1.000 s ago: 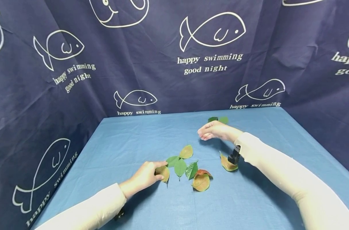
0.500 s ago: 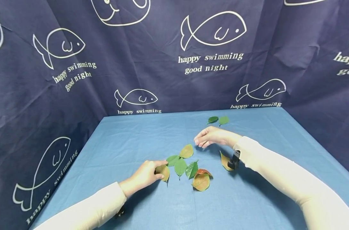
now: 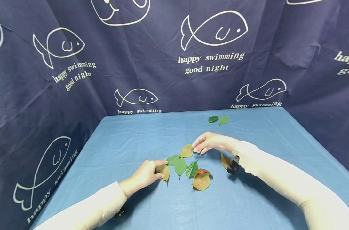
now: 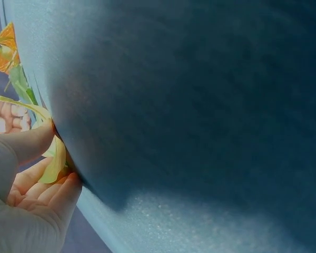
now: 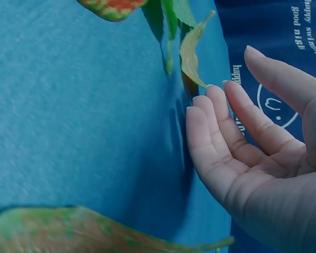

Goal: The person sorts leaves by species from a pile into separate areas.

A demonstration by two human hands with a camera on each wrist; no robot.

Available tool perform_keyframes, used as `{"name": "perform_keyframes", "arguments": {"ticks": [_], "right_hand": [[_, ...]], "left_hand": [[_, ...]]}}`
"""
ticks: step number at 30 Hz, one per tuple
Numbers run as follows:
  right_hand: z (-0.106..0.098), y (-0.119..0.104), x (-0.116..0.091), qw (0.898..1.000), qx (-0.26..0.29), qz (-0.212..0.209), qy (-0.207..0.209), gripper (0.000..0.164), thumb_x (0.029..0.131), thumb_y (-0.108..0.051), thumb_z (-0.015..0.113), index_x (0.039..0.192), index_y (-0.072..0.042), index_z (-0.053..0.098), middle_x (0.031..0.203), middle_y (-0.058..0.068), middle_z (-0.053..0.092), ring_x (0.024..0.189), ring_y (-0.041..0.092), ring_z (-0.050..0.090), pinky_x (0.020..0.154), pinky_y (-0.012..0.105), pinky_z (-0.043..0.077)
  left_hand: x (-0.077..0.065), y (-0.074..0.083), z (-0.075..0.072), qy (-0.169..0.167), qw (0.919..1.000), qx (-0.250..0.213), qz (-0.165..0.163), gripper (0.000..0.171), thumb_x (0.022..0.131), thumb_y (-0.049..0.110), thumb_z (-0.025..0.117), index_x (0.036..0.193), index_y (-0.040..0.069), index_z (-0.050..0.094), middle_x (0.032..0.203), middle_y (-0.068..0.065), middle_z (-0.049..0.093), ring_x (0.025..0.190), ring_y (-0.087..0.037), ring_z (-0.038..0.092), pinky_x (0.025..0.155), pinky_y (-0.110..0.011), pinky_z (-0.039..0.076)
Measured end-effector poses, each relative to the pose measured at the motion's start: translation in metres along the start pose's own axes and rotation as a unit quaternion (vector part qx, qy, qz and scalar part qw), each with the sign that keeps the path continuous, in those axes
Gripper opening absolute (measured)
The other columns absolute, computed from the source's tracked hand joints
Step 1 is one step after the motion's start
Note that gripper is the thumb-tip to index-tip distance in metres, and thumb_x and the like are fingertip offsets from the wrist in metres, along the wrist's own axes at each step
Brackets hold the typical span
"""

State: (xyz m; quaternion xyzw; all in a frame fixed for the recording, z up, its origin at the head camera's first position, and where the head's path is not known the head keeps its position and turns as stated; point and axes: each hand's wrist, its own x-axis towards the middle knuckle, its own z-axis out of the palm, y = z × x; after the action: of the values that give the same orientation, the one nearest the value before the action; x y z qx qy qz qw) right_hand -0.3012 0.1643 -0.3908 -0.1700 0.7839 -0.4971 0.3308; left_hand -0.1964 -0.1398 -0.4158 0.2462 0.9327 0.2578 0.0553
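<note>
Lying at 8 o'clock from the nearer right hand (image 3: 211,141), the upper yellow leaf (image 3: 186,151) slants from 8 toward 2; that hand, loosely extended, grips nothing; the left hand (image 3: 145,174) pinches the leftmost leaf (image 3: 165,171).

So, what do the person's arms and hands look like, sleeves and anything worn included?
The left sleeve and right sleeve are long, plain and cream, both ending at the wrist. A black, boxy device shows below the end of the right one; a dark object below the left is mostly hidden. The left hand and right hand show no gloves or rings.
</note>
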Motion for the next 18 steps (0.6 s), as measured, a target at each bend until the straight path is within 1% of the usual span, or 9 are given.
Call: {"name": "perform_keyframes", "arguments": {"ticks": [4, 6, 13, 18], "right_hand": [[0.004, 0.002, 0.000, 1.000, -0.020, -0.009, -0.008, 0.039, 0.086, -0.009, 0.072, 0.120, 0.009, 0.063, 0.094, 0.003, 0.073, 0.085, 0.013, 0.068, 0.090, 0.038, 0.056], [0.007, 0.003, -0.001, 0.999, -0.031, -0.013, -0.012, 0.039, 0.085, -0.009, 0.073, 0.119, 0.008, 0.064, 0.093, 0.002, 0.073, 0.084, 0.012, 0.067, 0.087, 0.036, 0.056], [0.016, 0.004, -0.003, 0.997, -0.059, -0.030, -0.025, 0.040, 0.078, -0.006, 0.078, 0.114, 0.005, 0.067, 0.103, 0.013, 0.073, 0.087, 0.013, 0.067, 0.081, 0.027, 0.054], [0.018, 0.008, -0.001, 0.994, -0.078, -0.054, -0.052, 0.039, 0.077, -0.004, 0.079, 0.114, 0.005, 0.068, 0.103, 0.014, 0.072, 0.081, 0.011, 0.064, 0.073, 0.023, 0.054]], "left_hand": [[0.000, 0.000, 0.000, 0.000, 1.0000, 0.000, 0.000, 0.050, 0.084, 0.012, 0.075, 0.131, 0.007, 0.061, 0.132, -0.013, 0.061, 0.120, -0.031, 0.059, 0.095, -0.045, 0.053], [0.000, 0.000, 0.000, -0.001, 1.0000, 0.000, 0.000, 0.049, 0.084, 0.012, 0.075, 0.131, 0.008, 0.061, 0.133, -0.013, 0.061, 0.120, -0.030, 0.059, 0.095, -0.045, 0.053], [0.000, 0.002, 0.000, 0.002, 1.0000, -0.004, 0.006, 0.048, 0.083, 0.008, 0.075, 0.129, 0.006, 0.062, 0.131, -0.015, 0.062, 0.119, -0.031, 0.060, 0.095, -0.046, 0.052], [0.000, 0.002, 0.000, 0.001, 1.0000, -0.002, 0.003, 0.048, 0.083, 0.009, 0.075, 0.129, 0.006, 0.062, 0.132, -0.015, 0.061, 0.119, -0.032, 0.059, 0.096, -0.045, 0.052]]}}
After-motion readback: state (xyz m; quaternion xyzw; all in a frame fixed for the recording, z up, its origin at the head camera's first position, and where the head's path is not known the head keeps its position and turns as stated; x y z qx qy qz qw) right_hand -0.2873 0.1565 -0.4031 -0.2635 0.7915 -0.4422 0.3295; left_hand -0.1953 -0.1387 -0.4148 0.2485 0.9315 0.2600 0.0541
